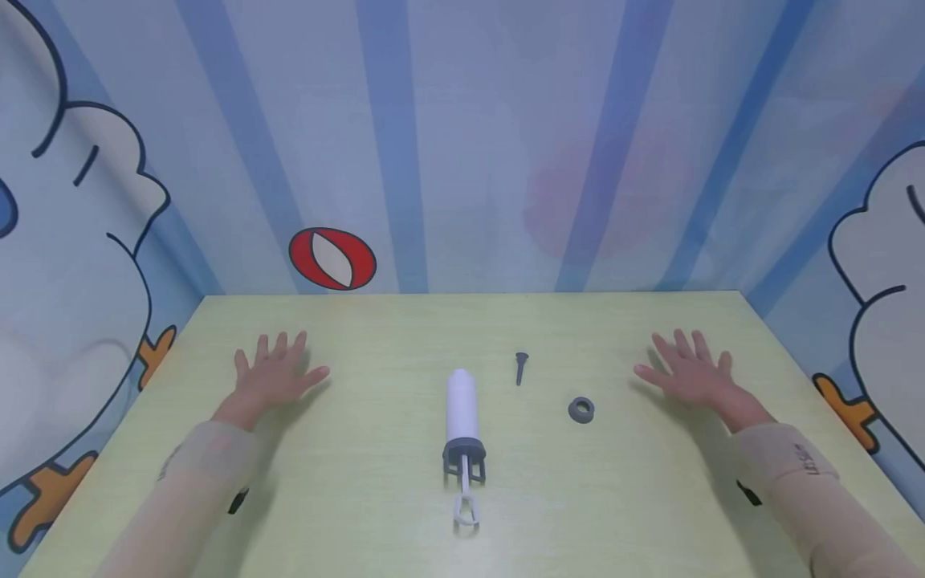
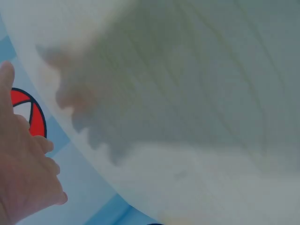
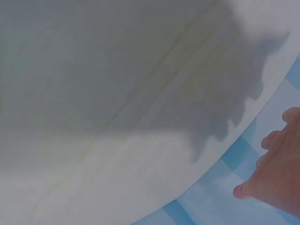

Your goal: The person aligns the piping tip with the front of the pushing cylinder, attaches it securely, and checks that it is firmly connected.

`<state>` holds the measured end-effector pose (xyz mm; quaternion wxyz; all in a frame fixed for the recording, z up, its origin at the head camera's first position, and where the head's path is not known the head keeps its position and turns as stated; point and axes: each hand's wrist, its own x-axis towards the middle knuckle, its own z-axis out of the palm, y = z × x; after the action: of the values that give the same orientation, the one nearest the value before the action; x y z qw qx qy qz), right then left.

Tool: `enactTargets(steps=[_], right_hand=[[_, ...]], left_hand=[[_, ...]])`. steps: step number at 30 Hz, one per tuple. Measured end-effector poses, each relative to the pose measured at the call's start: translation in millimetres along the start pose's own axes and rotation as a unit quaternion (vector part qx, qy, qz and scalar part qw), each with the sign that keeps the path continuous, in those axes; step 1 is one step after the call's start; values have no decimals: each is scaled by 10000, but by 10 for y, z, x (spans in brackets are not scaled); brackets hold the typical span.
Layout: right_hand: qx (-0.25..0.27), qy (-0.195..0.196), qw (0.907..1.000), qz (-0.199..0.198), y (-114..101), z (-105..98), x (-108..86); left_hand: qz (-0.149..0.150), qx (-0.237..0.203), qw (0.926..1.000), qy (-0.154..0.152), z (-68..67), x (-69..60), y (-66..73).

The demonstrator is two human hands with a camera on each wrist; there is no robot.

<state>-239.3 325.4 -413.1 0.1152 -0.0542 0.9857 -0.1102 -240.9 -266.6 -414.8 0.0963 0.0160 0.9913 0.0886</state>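
Left hand [image 1: 270, 380] at ten o'clock, spread, holding nothing; tube [image 1: 462, 406] at centre, handle [image 1: 466, 523] toward six, perhaps for easy reach; pin [image 1: 521, 366] at one; ring [image 1: 579, 416] near three; beyond, right hand [image 1: 691, 380], likewise spread and empty, perhaps to leave parts visible.

Lettering [image 1: 804, 459] on right sleeve [image 1: 841, 510] (illegible)

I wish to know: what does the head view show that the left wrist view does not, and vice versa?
Only the head view: the white tube, the pin, the ring, the right hand and the sleeves.
Only the left wrist view: no further object that I can name, but a shadow with separate finger shapes.
Both: the left hand, the ball picture, the table and the striped wall.
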Motion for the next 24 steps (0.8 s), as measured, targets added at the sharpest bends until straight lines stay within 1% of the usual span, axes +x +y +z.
enactTargets(steps=[6, 10, 14, 19, 24], right_hand=[[-19, 11, 9999, -135, -81, 9, 23], [-31, 16, 9998, -214, -162, 15, 36], [-67, 41, 9995, -297, -245, 9, 30], [-81, 139, 9989, -438, -356, -12, 8], [-69, 258, 9978, -611, -447, -5, 0]], left_hand=[[168, 71, 9998, -64, 16, 108, 162], [354, 53, 9993, -102, -13, 169, 321], [581, 9, 9983, -84, -62, 215, 525], [939, -136, 9955, 23, -129, 253, 798], [1256, -224, 9917, 154, -152, 307, 1062]])
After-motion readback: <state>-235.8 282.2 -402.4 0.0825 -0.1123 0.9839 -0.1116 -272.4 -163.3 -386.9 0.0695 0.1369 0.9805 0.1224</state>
